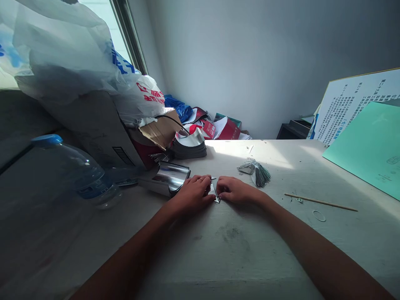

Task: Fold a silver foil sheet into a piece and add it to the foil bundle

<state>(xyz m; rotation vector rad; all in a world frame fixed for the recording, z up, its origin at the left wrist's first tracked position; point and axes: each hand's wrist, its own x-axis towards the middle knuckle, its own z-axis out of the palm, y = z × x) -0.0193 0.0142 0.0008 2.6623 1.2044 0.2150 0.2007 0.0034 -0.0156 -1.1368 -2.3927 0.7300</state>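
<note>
Between my hands, on the pale tabletop, lies a small pointed piece of folded silver-white paper [213, 190]. My left hand [196, 191] is bent over its left side, with thumb and fingers closed on it. Curled in a loose fist, my right hand [233, 190] has its fingertips at the paper's right edge. The fingers partly hide the paper. Just left of my left hand stands a shiny silver-lined open container [173, 175]. Beyond my right hand a fanned bundle of folded silvery paper pieces [256, 171] rests on the table.
On the right lie a thin wooden stick [321, 202], a white rubber band [319, 216] and a mint-green folder [368, 146]. A plastic bottle [90, 179] leans at left near a box under plastic bags [68, 54]. A curved paper stack [189, 146] sits behind the container.
</note>
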